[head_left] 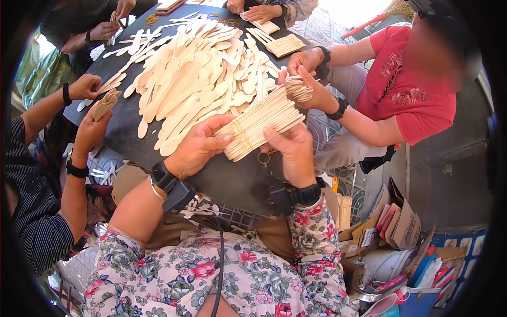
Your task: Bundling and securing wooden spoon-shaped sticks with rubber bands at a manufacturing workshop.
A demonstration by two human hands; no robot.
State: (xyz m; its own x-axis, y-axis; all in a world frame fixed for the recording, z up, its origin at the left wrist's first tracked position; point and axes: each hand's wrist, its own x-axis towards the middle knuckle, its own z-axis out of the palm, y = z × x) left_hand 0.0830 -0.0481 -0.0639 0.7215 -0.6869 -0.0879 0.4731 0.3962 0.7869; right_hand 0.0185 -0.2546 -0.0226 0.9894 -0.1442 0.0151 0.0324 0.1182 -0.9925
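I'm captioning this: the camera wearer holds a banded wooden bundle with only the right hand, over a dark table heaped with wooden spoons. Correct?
No, not only the right hand: the head view shows the left hand holding the banded wooden bundle too, over the dark table heaped with wooden spoons.

1 dark table [227, 182]: big heap of wooden spoons [185, 79], 1 stacked bundle [285, 46] beside, rubber bands [151, 19] near far edge.
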